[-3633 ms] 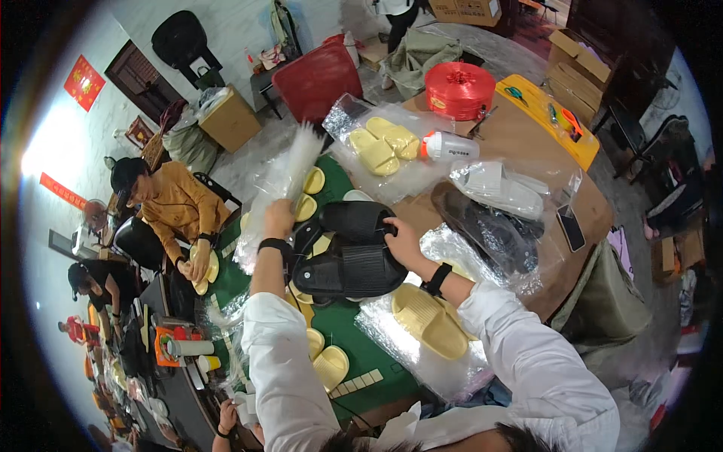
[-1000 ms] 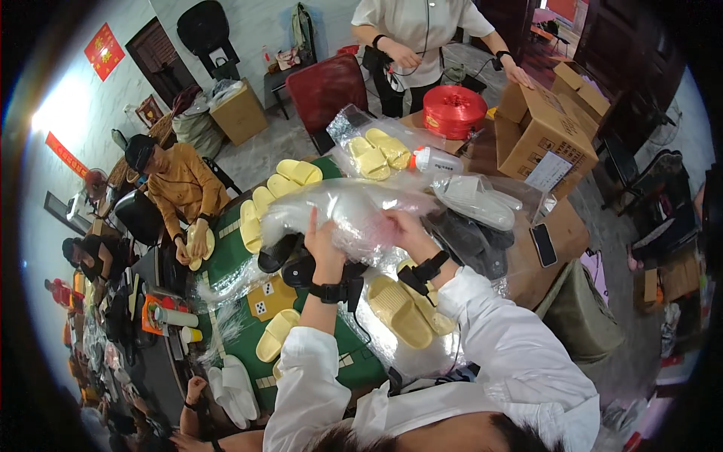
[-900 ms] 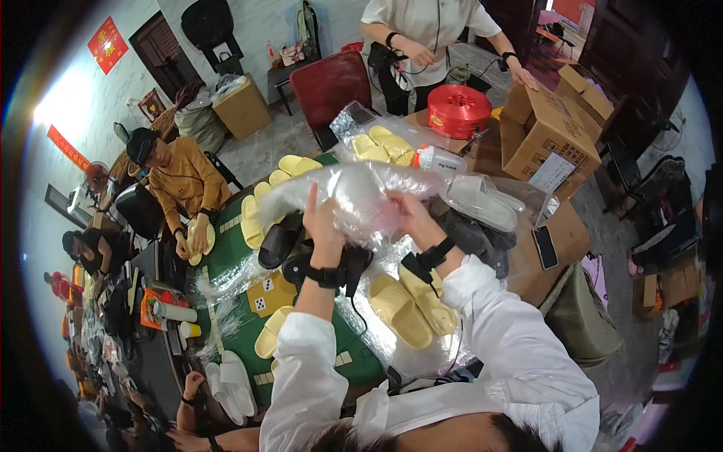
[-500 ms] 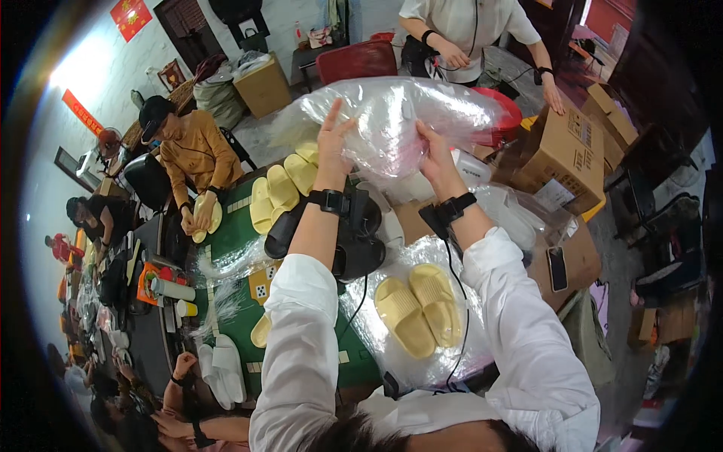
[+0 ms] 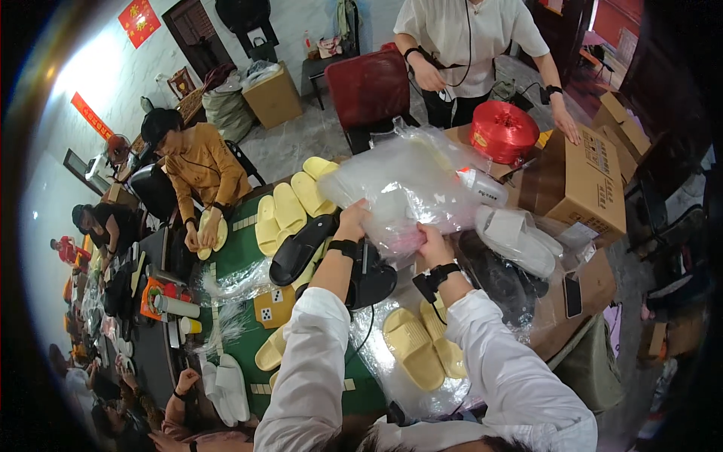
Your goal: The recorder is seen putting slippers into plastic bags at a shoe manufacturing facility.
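Left of the red roll [image 5: 505, 134], clear plastic [image 5: 410, 179] seems at the straightening stage, right hand [image 5: 434, 247] pinching its near edge, left hand [image 5: 352, 221] I can't tell, the next move wanting steady tension.

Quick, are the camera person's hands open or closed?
Left hand: at the clear plastic bags; open or closed can't be told.
Right hand: closed, holding the bags' near edge.

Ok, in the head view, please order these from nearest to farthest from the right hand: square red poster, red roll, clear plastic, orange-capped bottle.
1. Clear plastic: touching the right hand.
2. Orange-capped bottle: ahead, to its right.
3. Red roll: beyond the bottle, farther ahead and right.
4. Square red poster: far left, in the background.
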`<state>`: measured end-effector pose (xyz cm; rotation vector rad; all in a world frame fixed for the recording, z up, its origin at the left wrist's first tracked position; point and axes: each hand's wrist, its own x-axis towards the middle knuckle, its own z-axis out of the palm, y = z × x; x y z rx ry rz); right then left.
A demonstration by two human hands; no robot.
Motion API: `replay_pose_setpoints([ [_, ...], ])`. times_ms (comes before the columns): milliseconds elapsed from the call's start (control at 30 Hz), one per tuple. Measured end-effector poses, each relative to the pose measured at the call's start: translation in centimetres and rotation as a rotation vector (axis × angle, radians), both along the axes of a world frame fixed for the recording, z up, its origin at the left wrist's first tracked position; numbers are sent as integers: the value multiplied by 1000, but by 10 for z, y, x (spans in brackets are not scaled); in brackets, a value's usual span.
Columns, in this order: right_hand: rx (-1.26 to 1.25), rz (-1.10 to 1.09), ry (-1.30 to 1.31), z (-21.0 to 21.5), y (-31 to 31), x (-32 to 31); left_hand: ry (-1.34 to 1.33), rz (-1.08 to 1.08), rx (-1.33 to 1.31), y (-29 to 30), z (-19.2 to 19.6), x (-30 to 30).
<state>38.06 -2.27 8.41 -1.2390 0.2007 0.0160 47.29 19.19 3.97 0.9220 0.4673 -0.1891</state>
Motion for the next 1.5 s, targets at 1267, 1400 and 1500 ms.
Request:
replay_pose_setpoints([
  [1267,-961,111,-305,-51,-83,60,-502,-188,1449,-69,50,-318],
  [1400,-680,245,-7,-27,-86,73,-419,-321,1364,-82,37,-367],
  [1500,-145,-2,-122,26,-56,66,-503,-586,1352,-97,33,-396],
])
